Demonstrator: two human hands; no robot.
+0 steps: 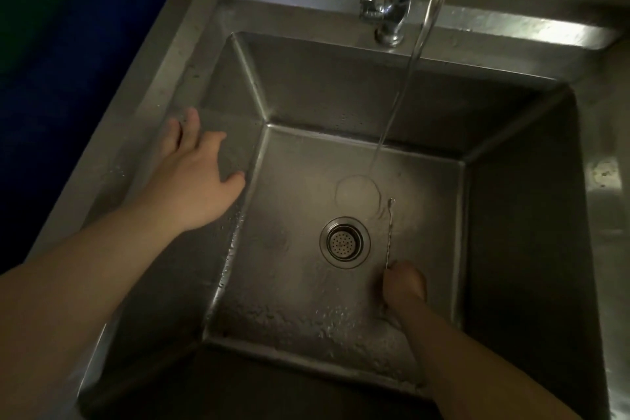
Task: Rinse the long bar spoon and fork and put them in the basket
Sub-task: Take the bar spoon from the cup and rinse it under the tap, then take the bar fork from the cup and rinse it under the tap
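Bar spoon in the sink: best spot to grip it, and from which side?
Judging by its pose, grip the twisted stem of the bar spoon at its near end, coming from the near side of the sink, as the right hand does. The stem runs away from the person, its far tip beside the water stream, so a near-end hold keeps the rest free for rinsing.

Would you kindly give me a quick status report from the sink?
Right hand shut on bar spoon, low in sink, beside the stream. Left hand open, empty, on sink's left wall. No basket in view.
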